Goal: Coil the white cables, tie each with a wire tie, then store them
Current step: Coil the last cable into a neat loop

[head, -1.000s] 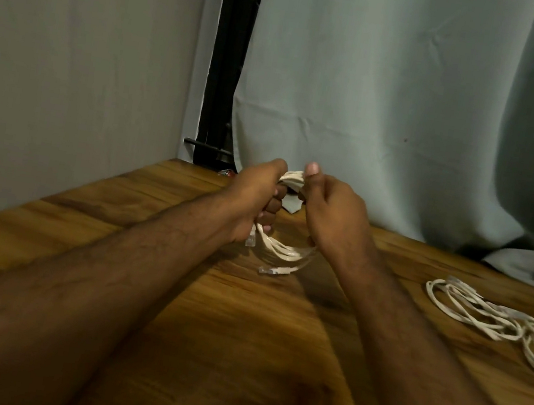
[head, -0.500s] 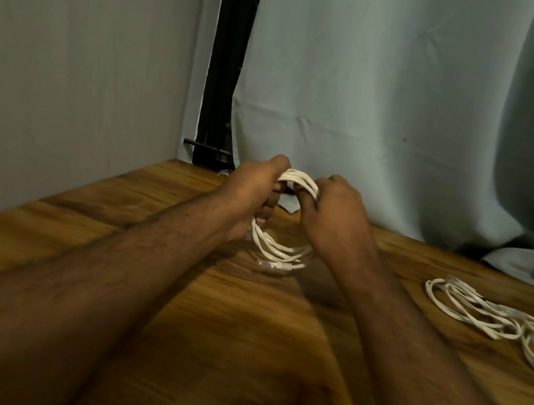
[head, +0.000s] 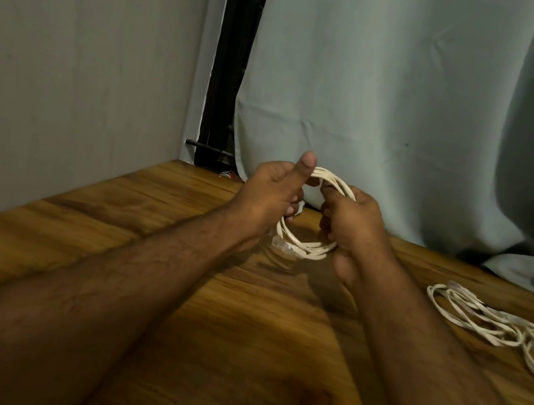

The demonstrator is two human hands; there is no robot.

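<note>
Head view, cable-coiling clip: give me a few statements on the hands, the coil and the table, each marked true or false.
1. Both hands grip one white coil. True.
2. The coil lies flat on the wooden table. False: it is held up above the table.
3. The left hand has its thumb raised. True.
4. More white cable lies loose on the table to the right. True.
5. The right hand rests open on the table. False: it is closed on the coil.
</note>
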